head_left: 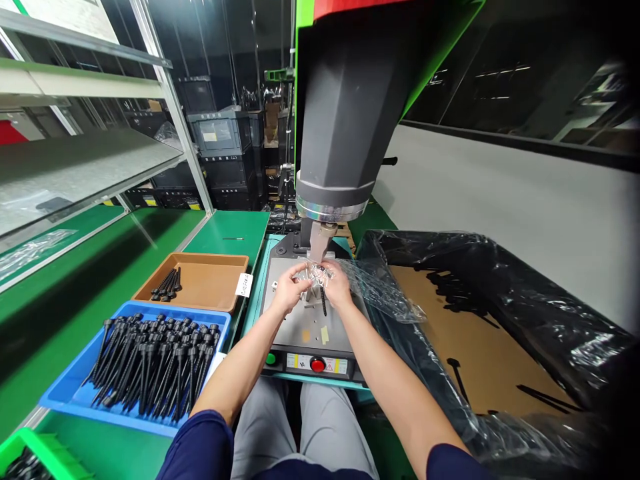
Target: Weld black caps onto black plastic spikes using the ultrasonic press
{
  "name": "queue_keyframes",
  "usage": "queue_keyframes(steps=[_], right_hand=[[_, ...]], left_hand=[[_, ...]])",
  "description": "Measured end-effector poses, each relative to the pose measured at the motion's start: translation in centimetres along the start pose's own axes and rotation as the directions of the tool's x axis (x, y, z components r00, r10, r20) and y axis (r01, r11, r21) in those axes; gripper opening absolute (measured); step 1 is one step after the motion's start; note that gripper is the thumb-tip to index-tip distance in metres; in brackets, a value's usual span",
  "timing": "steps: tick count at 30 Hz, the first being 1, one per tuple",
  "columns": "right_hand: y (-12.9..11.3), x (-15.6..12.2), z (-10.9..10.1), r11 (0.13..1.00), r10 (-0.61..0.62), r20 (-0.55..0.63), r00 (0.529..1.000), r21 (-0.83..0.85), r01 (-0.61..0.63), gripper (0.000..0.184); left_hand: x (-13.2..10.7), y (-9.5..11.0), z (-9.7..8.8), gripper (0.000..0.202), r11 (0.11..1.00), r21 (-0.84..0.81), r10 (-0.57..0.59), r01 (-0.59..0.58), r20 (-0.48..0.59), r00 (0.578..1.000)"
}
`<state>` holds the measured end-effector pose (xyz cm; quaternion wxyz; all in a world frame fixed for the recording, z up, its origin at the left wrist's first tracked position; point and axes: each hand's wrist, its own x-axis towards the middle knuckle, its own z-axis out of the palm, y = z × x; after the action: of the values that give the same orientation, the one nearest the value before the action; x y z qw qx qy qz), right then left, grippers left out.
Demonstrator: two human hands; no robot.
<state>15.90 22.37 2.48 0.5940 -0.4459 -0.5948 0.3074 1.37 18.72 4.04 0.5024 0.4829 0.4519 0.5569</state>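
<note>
Both hands meet just below the tip of the machine's metal horn. Between them is a bunched, shiny piece of clear plastic, gripped by my left hand with thumb and fingers curled. My right hand closes on its other side, fingertips partly hidden. A thin black ribbed rod hangs down out of the bunch, above the machine's grey base plate. Whether fingers grip the rod's upper end is hidden by the plastic.
At left stand a blue tray heaped with black headed rods and a brown tray holding several. A plastic-lined carton with black parts is at right. Red and green buttons face me. Overhead looms the machine head.
</note>
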Motion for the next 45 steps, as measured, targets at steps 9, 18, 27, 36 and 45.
queue_keyframes(steps=[9, 18, 27, 36, 45], right_hand=[[1.2, 1.2, 1.1, 0.97, 0.187, 0.01, 0.982, 0.155, -0.187, 0.043], [2.3, 1.7, -0.4, 0.995, 0.099, 0.058, 0.993, -0.023, -0.098, 0.029], [2.4, 1.8, 0.4, 0.999, 0.04, -0.002, 0.999, -0.023, -0.04, 0.028], [2.0, 1.5, 0.5, 0.99, 0.093, -0.005, 0.996, 0.112, -0.092, 0.031], [3.8, 0.6, 0.6, 0.907, 0.225, 0.005, 0.974, 0.365, -0.211, 0.048]], left_hand=[[0.4, -0.3, 0.2, 0.069, 1.0, -0.023, -0.016, 0.016, -0.027, 1.0], [0.2, 0.2, 0.0, 0.067, 0.999, -0.032, -0.031, 0.031, -0.025, 0.999], [0.0, 0.0, -0.1, 0.066, 0.997, -0.067, -0.038, 0.037, -0.016, 0.999], [0.0, -0.2, -0.2, 0.068, 0.998, -0.057, -0.031, 0.031, -0.01, 0.999], [0.1, -0.1, -0.1, 0.061, 1.0, 0.017, -0.011, 0.011, -0.008, 1.0]])
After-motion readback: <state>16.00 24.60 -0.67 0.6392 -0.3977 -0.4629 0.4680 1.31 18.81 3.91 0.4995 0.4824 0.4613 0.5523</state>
